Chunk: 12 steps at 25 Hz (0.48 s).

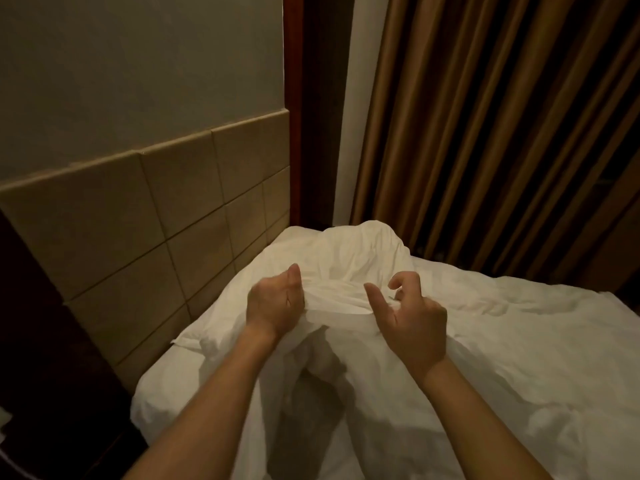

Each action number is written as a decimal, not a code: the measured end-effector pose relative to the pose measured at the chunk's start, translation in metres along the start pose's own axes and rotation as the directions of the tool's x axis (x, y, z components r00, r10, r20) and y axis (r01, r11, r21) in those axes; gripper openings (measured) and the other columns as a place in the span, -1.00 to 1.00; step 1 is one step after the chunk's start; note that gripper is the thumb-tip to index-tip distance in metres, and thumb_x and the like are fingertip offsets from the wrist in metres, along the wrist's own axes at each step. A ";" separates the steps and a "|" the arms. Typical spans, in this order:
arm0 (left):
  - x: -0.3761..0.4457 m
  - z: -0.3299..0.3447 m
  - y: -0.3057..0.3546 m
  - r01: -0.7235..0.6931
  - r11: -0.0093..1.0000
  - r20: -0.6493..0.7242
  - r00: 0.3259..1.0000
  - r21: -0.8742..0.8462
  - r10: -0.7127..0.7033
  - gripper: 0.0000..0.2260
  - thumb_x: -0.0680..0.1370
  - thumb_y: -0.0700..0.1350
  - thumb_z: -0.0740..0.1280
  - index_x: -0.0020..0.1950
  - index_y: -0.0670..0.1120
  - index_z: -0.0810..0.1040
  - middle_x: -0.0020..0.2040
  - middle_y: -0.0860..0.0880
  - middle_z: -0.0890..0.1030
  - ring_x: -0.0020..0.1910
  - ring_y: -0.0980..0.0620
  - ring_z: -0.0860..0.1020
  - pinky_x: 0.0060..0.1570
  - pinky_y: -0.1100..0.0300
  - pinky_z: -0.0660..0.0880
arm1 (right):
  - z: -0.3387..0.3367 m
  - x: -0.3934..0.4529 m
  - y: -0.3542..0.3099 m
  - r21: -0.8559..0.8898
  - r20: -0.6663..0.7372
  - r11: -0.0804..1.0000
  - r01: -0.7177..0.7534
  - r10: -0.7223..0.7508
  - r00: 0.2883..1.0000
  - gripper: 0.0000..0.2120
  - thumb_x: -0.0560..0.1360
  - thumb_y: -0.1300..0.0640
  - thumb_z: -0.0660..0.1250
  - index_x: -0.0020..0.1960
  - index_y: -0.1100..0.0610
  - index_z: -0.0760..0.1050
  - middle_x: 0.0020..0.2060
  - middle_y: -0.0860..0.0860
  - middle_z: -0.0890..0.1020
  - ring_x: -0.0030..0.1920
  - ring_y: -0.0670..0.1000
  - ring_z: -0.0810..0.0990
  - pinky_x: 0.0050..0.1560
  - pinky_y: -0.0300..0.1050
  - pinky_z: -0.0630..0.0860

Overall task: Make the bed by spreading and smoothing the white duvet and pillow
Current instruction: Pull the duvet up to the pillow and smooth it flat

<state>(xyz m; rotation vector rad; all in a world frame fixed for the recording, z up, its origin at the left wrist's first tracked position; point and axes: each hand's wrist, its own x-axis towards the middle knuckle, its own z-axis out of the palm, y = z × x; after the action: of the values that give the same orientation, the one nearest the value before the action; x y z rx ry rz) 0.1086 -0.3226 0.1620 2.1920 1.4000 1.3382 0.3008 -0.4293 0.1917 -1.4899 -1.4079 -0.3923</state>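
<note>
A: Where was the white duvet (467,341) at this moment?

B: It lay crumpled over the bed (162,393), filling the lower right and the centre of the frame. One bunched part of it rose in a heap in the middle, near the brown curtain (502,126).

A: And the left hand (273,303)?

B: The left forearm came up from the bottom edge, a little left of centre. The hand stood on its side, thumb up, and its fingers were curled around a fold of the duvet. The fingertips were hidden in the cloth, so I could not see them fully.

A: Did the right hand (414,320) hold the fabric too?

B: I could not tell for sure. The right forearm rose from the lower right, and the hand was above the same fold, very close to it. Its thumb pointed to the left, and its fingers (403,280) were bent like a claw, apart from each other. They pinched nothing that I could see.

A: How far apart were the two hands?

B: Near each other, with the fold between them.

A: What was behind?

B: A padded headboard (145,216) in squares at the left, under a plain wall (138,64).
</note>
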 end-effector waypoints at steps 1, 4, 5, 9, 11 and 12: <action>0.021 -0.008 0.002 -0.113 0.992 0.039 0.993 0.062 0.111 -0.38 0.64 0.24 -0.17 -0.45 -0.04 0.36 -0.50 0.06 0.36 -0.50 -0.02 0.35 -0.39 0.20 0.38 | 0.003 0.006 0.009 0.008 0.007 1.000 0.023 -0.023 1.000 -0.44 0.60 -0.38 0.07 -0.05 0.12 0.46 -0.51 -0.04 0.50 -0.59 -0.15 0.37 -0.50 -0.40 0.33; 0.083 -0.016 0.009 -0.408 0.893 0.182 0.909 0.191 0.376 -0.40 0.67 0.25 -0.19 -0.45 0.03 0.28 -0.55 0.08 0.31 -0.58 0.02 0.31 -0.42 0.25 0.31 | 0.016 0.032 0.035 0.047 0.009 0.996 0.077 -0.078 0.997 -0.47 0.62 -0.36 0.05 -0.04 0.10 0.44 -0.51 -0.06 0.50 -0.59 -0.15 0.36 -0.50 -0.42 0.32; 0.100 -0.018 0.008 -0.461 0.864 0.244 0.878 0.203 0.411 -0.40 0.67 0.26 -0.20 -0.45 0.03 0.27 -0.56 0.07 0.32 -0.60 0.04 0.31 -0.43 0.28 0.26 | 0.021 0.042 0.042 0.071 0.020 0.994 0.084 -0.086 0.996 -0.49 0.62 -0.35 0.04 -0.03 0.09 0.43 -0.51 -0.07 0.48 -0.59 -0.16 0.33 -0.49 -0.45 0.28; 0.148 -0.005 -0.008 -0.484 0.848 0.418 0.831 0.214 0.368 -0.20 0.62 0.34 -0.28 -0.34 -0.10 0.55 -0.52 -0.03 0.48 -0.54 0.00 0.45 -0.42 0.16 0.43 | 0.050 0.073 0.063 0.148 0.059 0.983 0.110 -0.119 0.991 -0.51 0.64 -0.34 -0.01 -0.01 0.06 0.40 -0.47 -0.17 0.37 -0.58 -0.23 0.22 -0.46 -0.46 0.21; 0.170 0.012 -0.023 -0.484 0.846 0.434 0.827 0.224 0.357 -0.24 0.62 0.33 -0.26 -0.36 -0.09 0.51 -0.52 -0.04 0.46 -0.54 0.00 0.43 -0.44 0.16 0.37 | 0.075 0.087 0.078 0.159 0.089 0.982 0.100 -0.115 0.989 -0.44 0.64 -0.33 -0.02 -0.04 0.13 0.47 -0.49 -0.14 0.38 -0.58 -0.23 0.25 -0.47 -0.45 0.22; 0.185 0.024 -0.032 -0.475 0.853 0.446 0.825 0.217 0.347 -0.31 0.62 0.31 -0.22 -0.38 -0.06 0.44 -0.52 -0.02 0.44 -0.54 0.02 0.40 -0.43 0.18 0.31 | 0.090 0.096 0.088 0.144 0.107 0.986 0.086 -0.102 0.989 -0.41 0.64 -0.33 -0.02 -0.05 0.15 0.48 -0.50 -0.10 0.42 -0.58 -0.20 0.29 -0.49 -0.42 0.26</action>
<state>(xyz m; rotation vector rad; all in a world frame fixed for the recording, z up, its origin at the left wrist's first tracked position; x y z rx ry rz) 0.1323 -0.1505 0.2359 2.9122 1.0750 0.7224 0.3690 -0.2864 0.1895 -1.3538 -1.5679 -0.2639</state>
